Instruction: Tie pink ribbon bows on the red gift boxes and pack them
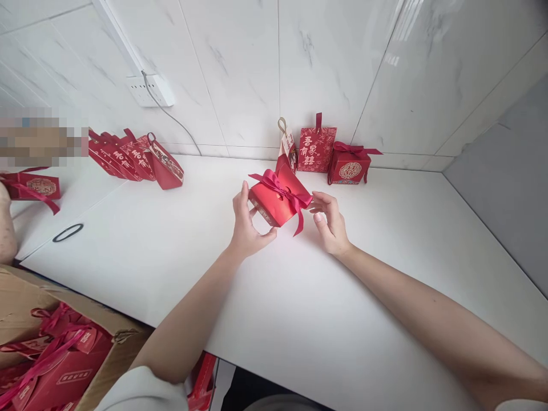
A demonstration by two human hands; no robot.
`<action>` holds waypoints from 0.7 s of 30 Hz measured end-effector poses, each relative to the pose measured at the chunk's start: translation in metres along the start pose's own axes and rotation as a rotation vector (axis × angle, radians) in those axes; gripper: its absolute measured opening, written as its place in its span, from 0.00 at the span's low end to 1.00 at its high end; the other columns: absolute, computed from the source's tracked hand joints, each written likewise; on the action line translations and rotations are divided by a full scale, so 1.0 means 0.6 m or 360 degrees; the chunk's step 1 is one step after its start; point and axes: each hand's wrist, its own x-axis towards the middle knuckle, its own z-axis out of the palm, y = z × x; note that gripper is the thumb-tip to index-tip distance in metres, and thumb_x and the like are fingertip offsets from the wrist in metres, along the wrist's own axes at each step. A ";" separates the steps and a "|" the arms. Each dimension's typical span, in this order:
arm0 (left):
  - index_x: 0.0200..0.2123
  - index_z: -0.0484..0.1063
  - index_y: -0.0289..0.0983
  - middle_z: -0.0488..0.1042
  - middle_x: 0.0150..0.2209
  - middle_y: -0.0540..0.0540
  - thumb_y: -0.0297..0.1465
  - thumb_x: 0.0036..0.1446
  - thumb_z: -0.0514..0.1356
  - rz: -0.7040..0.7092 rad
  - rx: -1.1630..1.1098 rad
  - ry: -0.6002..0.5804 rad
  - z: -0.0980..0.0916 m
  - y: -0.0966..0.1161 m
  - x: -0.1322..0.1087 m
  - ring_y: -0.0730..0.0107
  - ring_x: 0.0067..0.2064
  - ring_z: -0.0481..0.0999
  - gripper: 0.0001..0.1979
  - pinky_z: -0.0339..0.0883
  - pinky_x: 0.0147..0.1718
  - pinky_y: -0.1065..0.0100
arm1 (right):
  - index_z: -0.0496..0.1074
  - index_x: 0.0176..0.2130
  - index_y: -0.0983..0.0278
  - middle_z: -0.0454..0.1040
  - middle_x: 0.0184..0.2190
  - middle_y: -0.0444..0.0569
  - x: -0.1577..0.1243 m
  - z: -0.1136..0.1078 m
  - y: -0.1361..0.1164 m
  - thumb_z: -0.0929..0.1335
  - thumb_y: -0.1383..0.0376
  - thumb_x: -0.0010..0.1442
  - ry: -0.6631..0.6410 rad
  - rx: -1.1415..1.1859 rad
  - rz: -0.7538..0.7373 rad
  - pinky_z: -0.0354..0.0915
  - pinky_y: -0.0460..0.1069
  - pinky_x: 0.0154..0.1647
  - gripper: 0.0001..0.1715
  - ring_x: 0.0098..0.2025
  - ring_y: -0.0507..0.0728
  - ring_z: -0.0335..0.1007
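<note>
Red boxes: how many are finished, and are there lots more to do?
Three finished-looking boxes stand by the wall, and a row of red ones leans at the left. In hand: the left hand holds a red box while the right hand touches its ribbon bow. Probably left: the cardboard carton at lower left holds many more.

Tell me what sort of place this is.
Probably a small gift-box packing station in a tiled room. A white worktop runs along a marble-tiled wall, finished red boxes stand against it, and a cardboard carton beside it holds more. The left hand holds one ribboned box.
</note>
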 end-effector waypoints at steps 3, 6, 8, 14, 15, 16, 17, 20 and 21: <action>0.70 0.35 0.53 0.50 0.61 0.39 0.26 0.42 0.68 0.0072 0.0103 0.0007 -0.003 -0.002 -0.001 0.48 0.64 0.55 0.59 0.73 0.50 0.51 | 0.56 0.63 0.54 0.66 0.57 0.55 0.001 -0.001 0.005 0.59 0.44 0.66 -0.0061 0.0116 0.0018 0.68 0.63 0.51 0.31 0.52 0.64 0.70; 0.69 0.41 0.54 0.50 0.64 0.40 0.31 0.46 0.67 -0.0131 -0.0161 -0.0050 -0.002 -0.004 -0.002 0.49 0.64 0.58 0.53 0.74 0.49 0.53 | 0.53 0.65 0.53 0.59 0.64 0.54 0.003 -0.001 0.010 0.57 0.40 0.65 -0.0249 0.0229 0.0121 0.64 0.64 0.57 0.36 0.61 0.66 0.62; 0.69 0.42 0.54 0.52 0.66 0.42 0.37 0.51 0.64 -0.0383 -0.0559 -0.0051 0.001 -0.004 -0.002 0.51 0.62 0.64 0.47 0.74 0.50 0.55 | 0.49 0.67 0.52 0.53 0.68 0.54 0.003 -0.001 0.012 0.56 0.40 0.66 -0.0363 0.0300 0.0189 0.60 0.65 0.61 0.38 0.65 0.66 0.57; 0.61 0.62 0.41 0.67 0.62 0.40 0.51 0.60 0.47 -0.1215 -0.1492 0.0068 0.006 0.007 0.006 0.48 0.60 0.70 0.32 0.71 0.51 0.49 | 0.38 0.71 0.50 0.43 0.72 0.55 0.002 -0.003 0.008 0.61 0.41 0.64 -0.0656 0.0263 0.0109 0.59 0.66 0.62 0.46 0.67 0.66 0.54; 0.60 0.63 0.40 0.68 0.61 0.39 0.52 0.60 0.46 -0.1289 -0.1579 0.0065 0.004 0.009 0.008 0.47 0.59 0.70 0.32 0.72 0.50 0.49 | 0.38 0.71 0.50 0.44 0.72 0.55 0.002 -0.003 0.006 0.62 0.42 0.64 -0.0689 0.0222 0.0080 0.60 0.66 0.61 0.46 0.66 0.66 0.55; 0.59 0.64 0.40 0.69 0.61 0.39 0.52 0.59 0.47 -0.1331 -0.1645 0.0067 0.001 0.010 0.010 0.47 0.59 0.70 0.32 0.72 0.50 0.51 | 0.38 0.71 0.51 0.44 0.72 0.56 0.001 -0.003 0.004 0.62 0.43 0.64 -0.0721 0.0184 0.0058 0.61 0.66 0.60 0.46 0.66 0.66 0.57; 0.59 0.64 0.39 0.69 0.60 0.38 0.53 0.59 0.48 -0.1353 -0.1694 0.0065 -0.001 0.011 0.011 0.47 0.60 0.70 0.33 0.73 0.49 0.53 | 0.39 0.71 0.51 0.45 0.71 0.57 0.000 -0.002 0.003 0.62 0.44 0.64 -0.0757 0.0154 0.0046 0.62 0.65 0.59 0.46 0.65 0.66 0.58; 0.60 0.64 0.38 0.69 0.60 0.36 0.54 0.57 0.49 -0.1373 -0.1786 -0.0008 -0.010 0.010 0.014 0.47 0.62 0.67 0.35 0.74 0.47 0.55 | 0.40 0.71 0.51 0.48 0.70 0.57 -0.002 0.000 0.002 0.63 0.47 0.66 -0.0864 0.0133 0.0044 0.65 0.63 0.56 0.44 0.61 0.63 0.63; 0.60 0.64 0.37 0.69 0.60 0.35 0.53 0.57 0.50 -0.1371 -0.1805 -0.0037 -0.012 0.010 0.015 0.47 0.63 0.67 0.35 0.74 0.47 0.55 | 0.40 0.71 0.51 0.49 0.70 0.57 -0.003 0.000 0.003 0.63 0.48 0.66 -0.0890 0.0133 0.0049 0.66 0.62 0.56 0.43 0.60 0.62 0.64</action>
